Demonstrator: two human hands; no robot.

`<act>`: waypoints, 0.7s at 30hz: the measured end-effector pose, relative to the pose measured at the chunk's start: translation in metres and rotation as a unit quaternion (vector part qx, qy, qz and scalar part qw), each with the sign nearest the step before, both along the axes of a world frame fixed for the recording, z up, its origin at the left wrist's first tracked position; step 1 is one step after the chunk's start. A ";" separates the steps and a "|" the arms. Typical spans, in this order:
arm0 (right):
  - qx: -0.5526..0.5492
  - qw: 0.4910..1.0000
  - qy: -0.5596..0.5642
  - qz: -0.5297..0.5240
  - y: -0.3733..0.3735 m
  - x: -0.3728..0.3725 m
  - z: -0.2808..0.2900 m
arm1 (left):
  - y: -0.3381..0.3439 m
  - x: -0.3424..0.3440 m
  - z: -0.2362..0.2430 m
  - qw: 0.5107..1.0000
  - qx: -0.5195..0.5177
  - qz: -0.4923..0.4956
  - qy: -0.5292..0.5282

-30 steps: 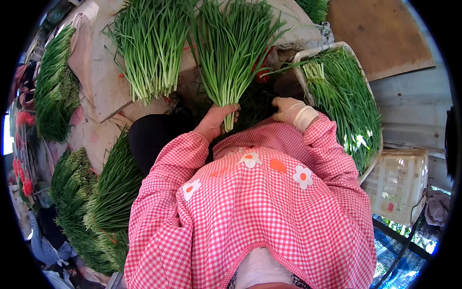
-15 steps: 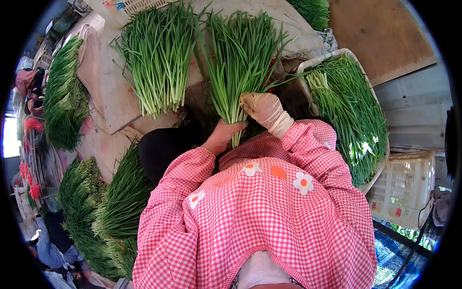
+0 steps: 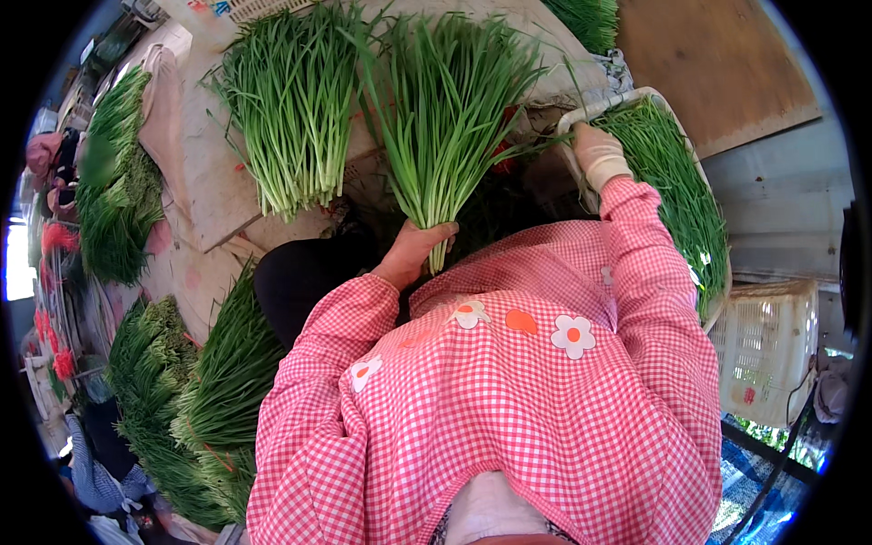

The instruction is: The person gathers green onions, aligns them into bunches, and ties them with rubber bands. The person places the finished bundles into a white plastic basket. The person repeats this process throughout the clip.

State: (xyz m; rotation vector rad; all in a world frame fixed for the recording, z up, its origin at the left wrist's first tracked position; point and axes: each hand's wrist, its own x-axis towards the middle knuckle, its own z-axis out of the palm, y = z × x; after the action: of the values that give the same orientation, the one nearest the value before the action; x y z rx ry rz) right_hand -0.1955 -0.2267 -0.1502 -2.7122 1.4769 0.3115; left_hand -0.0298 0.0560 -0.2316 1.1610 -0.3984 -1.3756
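Observation:
In the middle of the head view my left hand (image 3: 418,245) is closed round the pale stems of a fanned bunch of long green leafy vegetables (image 3: 445,118). My right hand (image 3: 595,154), with a pale wrap or glove, has curled fingers at the near-left part of a white crate (image 3: 683,132) filled with the same greens (image 3: 672,209); what is between its fingers is too small to make out. A second loose bunch (image 3: 291,118) lies just left of the held one, its pale stem ends toward me.
Further heaps of greens lie at left (image 3: 113,200), lower left (image 3: 222,363) and top (image 3: 586,18) around a worn board surface (image 3: 200,182). A brown board (image 3: 718,73) leans at upper right, and a pale plastic crate (image 3: 763,350) is at right. Red netting (image 3: 59,236) hangs at far left.
My right hand moved left onto the held bunch half a second ago, then away up and right to the crate of greens. My left hand keeps its hold on the bunch.

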 end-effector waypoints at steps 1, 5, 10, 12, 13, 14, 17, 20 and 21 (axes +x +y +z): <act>0.015 0.999 0.030 0.004 0.004 -0.003 0.004 | -0.001 0.000 -0.005 1.000 0.009 0.001 0.003; -0.023 0.967 -0.143 0.210 0.016 -0.009 -0.019 | -0.006 -0.006 -0.006 0.999 0.050 -0.006 0.012; 0.005 0.838 -0.283 0.467 0.100 0.080 -0.006 | 0.000 -0.001 -0.008 0.997 0.052 0.016 0.046; 0.062 0.856 -0.180 0.480 0.126 0.106 0.018 | 0.006 0.007 -0.004 0.998 0.035 0.044 -0.007; 0.068 0.864 -0.184 0.464 0.130 0.109 0.020 | 0.011 0.007 0.013 0.998 0.042 0.034 -0.041; 0.070 0.869 -0.184 0.454 0.118 0.105 0.022 | 0.010 0.008 0.010 0.999 0.041 -0.007 -0.019; -0.047 0.890 -0.199 0.407 0.046 0.080 -0.010 | 0.004 -0.003 0.005 0.998 -0.059 -0.035 -0.012; 0.033 0.965 -0.150 0.211 -0.003 0.044 0.003 | 0.004 -0.011 0.011 0.988 -0.086 -0.052 0.116; -0.011 0.964 -0.189 0.189 -0.053 0.010 -0.034 | 0.004 -0.016 0.009 0.985 -0.080 -0.049 0.148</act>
State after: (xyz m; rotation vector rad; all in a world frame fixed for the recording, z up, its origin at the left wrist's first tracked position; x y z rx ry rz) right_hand -0.1852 -0.2798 -0.1845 -2.8447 0.8704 -0.2084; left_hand -0.0457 0.0605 -0.2221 0.7990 -0.3496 -1.5458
